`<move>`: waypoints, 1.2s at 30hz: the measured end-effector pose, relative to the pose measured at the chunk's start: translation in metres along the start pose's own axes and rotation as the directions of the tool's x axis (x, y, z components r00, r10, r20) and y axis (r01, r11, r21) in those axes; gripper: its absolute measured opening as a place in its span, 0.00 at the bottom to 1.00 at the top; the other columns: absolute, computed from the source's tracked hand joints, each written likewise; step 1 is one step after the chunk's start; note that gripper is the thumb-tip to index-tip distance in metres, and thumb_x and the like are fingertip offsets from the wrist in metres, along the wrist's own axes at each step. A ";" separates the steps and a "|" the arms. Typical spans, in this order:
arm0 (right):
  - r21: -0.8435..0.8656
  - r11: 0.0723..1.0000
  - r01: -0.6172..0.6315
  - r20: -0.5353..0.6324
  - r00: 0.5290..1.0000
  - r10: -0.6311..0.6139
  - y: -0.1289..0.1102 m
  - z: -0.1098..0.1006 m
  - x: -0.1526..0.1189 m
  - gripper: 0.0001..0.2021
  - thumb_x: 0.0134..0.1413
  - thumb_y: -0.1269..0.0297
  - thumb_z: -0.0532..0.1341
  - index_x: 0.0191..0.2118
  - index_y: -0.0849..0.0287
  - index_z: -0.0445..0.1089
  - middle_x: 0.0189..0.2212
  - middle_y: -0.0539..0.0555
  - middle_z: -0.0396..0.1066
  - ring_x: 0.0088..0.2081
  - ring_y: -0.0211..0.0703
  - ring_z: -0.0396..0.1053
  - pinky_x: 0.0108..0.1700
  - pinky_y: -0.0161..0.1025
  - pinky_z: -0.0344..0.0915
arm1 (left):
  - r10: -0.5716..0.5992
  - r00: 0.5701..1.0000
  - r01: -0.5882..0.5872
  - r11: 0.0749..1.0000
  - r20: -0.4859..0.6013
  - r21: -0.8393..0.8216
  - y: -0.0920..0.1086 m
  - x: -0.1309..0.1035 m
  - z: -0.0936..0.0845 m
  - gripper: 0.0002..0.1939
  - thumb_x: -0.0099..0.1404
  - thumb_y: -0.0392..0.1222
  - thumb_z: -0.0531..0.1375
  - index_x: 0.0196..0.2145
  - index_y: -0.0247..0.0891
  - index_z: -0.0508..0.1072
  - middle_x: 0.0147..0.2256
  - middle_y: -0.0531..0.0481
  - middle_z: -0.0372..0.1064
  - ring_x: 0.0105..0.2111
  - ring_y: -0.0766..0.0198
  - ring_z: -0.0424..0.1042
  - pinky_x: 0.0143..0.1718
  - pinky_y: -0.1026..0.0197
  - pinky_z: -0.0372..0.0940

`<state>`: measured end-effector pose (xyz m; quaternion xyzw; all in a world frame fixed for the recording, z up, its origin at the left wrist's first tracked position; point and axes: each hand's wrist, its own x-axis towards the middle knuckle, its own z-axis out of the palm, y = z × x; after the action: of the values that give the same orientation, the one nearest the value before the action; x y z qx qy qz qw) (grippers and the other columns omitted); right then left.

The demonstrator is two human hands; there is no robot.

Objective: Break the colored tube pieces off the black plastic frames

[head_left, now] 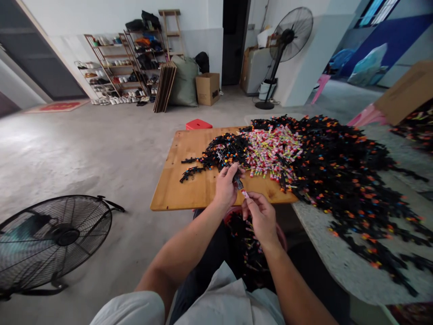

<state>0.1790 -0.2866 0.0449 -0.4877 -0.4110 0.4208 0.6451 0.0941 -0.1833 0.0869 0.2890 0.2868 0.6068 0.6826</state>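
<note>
Over the front edge of the wooden board (pixel 182 189), my left hand (pixel 227 184) is closed on a small black toy gun (pixel 238 182). My right hand (pixel 260 212) pinches a small pink-and-white tube (pixel 245 194) against the gun's lower end. Past my hands lies a heap of black toy guns (pixel 233 146) with orange and blue tips. Beside it is a pile of pink, white and yellow tubes (pixel 274 149). Separate toy guns (pixel 191 173) rest on the board at the left.
A large heap of black toy guns (pixel 341 171) covers much of the stone table (pixel 324 253) at right. Below my hands is a tub (pixel 282 237) holding similar pieces. A floor fan (pixel 66 237) stands at left, a red stool (pixel 199 124) behind the board.
</note>
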 end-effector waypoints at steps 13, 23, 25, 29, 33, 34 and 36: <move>-0.012 0.999 0.038 -0.015 0.999 -0.038 -0.002 -0.003 0.002 0.12 0.63 0.54 0.67 0.43 0.57 0.76 0.23 0.47 0.72 0.21 0.37 0.68 0.25 0.36 0.68 | 0.109 0.990 -0.092 0.980 -0.087 0.175 -0.008 -0.011 0.004 0.26 0.65 0.67 0.64 0.38 0.40 0.67 0.23 0.56 0.69 0.18 0.68 0.67 0.18 0.67 0.58; -0.017 0.999 0.048 -0.019 0.999 -0.048 -0.001 -0.005 0.002 0.13 0.61 0.54 0.68 0.43 0.58 0.77 0.21 0.48 0.72 0.21 0.40 0.69 0.26 0.37 0.69 | 0.154 0.986 -0.135 0.960 -0.061 0.246 -0.008 -0.015 0.006 0.25 0.68 0.66 0.62 0.42 0.40 0.69 0.23 0.56 0.68 0.18 0.67 0.67 0.18 0.67 0.58; -0.009 0.999 0.041 -0.029 0.999 -0.042 -0.001 -0.006 0.002 0.13 0.61 0.54 0.68 0.43 0.58 0.77 0.21 0.48 0.73 0.21 0.39 0.70 0.26 0.37 0.69 | 0.158 0.985 -0.136 0.962 -0.074 0.238 -0.008 -0.015 0.006 0.24 0.69 0.66 0.61 0.42 0.40 0.68 0.24 0.55 0.68 0.18 0.68 0.66 0.18 0.67 0.58; 0.029 0.999 0.026 -0.049 0.999 -0.025 -0.001 -0.005 0.002 0.12 0.61 0.55 0.68 0.43 0.58 0.76 0.23 0.48 0.74 0.22 0.39 0.70 0.26 0.37 0.70 | 0.147 0.985 -0.121 0.963 -0.092 0.240 -0.007 -0.016 0.007 0.25 0.67 0.67 0.62 0.39 0.40 0.66 0.24 0.55 0.69 0.19 0.68 0.67 0.18 0.67 0.60; -0.069 0.996 0.056 -0.068 0.996 -0.061 -0.004 -0.004 -0.001 0.12 0.62 0.55 0.68 0.43 0.58 0.76 0.25 0.50 0.76 0.23 0.40 0.73 0.28 0.37 0.72 | 0.183 0.978 -0.153 0.955 -0.098 0.254 -0.006 -0.017 0.007 0.26 0.66 0.68 0.62 0.39 0.41 0.66 0.24 0.55 0.68 0.18 0.68 0.67 0.18 0.67 0.60; -0.108 0.992 0.063 -0.074 0.995 -0.071 -0.004 -0.003 -0.002 0.12 0.62 0.55 0.68 0.44 0.58 0.77 0.26 0.50 0.77 0.24 0.41 0.74 0.29 0.38 0.73 | 0.188 0.976 -0.156 0.954 -0.110 0.255 -0.007 -0.017 0.007 0.26 0.66 0.68 0.62 0.39 0.41 0.65 0.24 0.55 0.68 0.19 0.67 0.68 0.18 0.67 0.60; -0.173 0.983 0.065 -0.076 0.994 -0.079 -0.005 -0.002 -0.004 0.13 0.62 0.54 0.68 0.45 0.58 0.77 0.28 0.52 0.79 0.25 0.42 0.75 0.31 0.38 0.74 | 0.184 0.973 -0.145 0.956 -0.139 0.253 -0.009 -0.017 0.006 0.26 0.66 0.69 0.61 0.38 0.41 0.65 0.25 0.55 0.69 0.19 0.67 0.68 0.18 0.67 0.59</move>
<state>0.1804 -0.2914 0.0490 -0.5427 -0.4358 0.3403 0.6323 0.1031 -0.2010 0.0852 0.3426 0.3877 0.6437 0.5639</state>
